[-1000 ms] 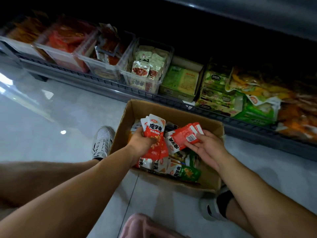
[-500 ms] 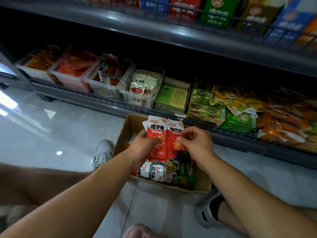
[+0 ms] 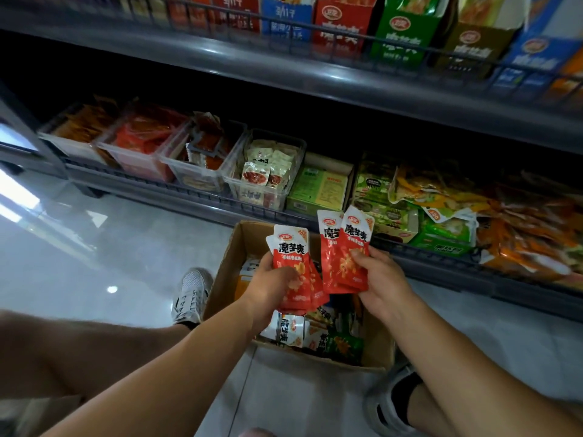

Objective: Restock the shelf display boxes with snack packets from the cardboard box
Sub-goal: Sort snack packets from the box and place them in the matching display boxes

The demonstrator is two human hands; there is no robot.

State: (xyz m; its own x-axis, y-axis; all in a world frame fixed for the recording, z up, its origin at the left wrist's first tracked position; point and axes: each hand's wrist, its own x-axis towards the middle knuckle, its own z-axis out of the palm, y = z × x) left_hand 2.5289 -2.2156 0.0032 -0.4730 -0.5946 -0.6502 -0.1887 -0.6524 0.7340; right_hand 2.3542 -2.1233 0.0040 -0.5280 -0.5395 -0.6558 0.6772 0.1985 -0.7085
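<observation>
Presently on hand: left grip [image 3: 271, 280], fingers curled round the lower half of a fanned stack of red snack packets [image 3: 291, 257], clenched on it and holding it upright above the open cardboard box [image 3: 227, 275]. The packets' white printed heads stand clear above the grip and their bottom edges show below it. Right grip [image 3: 383, 279], likewise grasping a second red stack [image 3: 344, 247], with the thumb pressed on the front face and the fingers behind. This stack rises higher than the left one and leans slightly outward. The two stacks sit just beside each other, and their lower corners are very close; whether they touch cannot be told. Below both grips, in the cardboard box: loose packets [image 3: 290, 331], white, red and green, lying jumbled on its bottom. The box stands on the pale floor [image 3: 94, 247], between a white shoe [image 3: 189, 294] on the left and a dark-socked foot [image 3: 391, 402] on the right, directly before the lower shelf [image 3: 176, 192]. Lower shelf, left to right: clear bins of orange and red packets, a clear bin of pale packets [image 3: 265, 171], a green display box [image 3: 318, 187], further green display boxes, then heaped orange and yellow bags. Upper shelf [image 3: 284, 74]: upright cartons [image 3: 340, 23] in red, blue, green and brown, behind a wire rail.
</observation>
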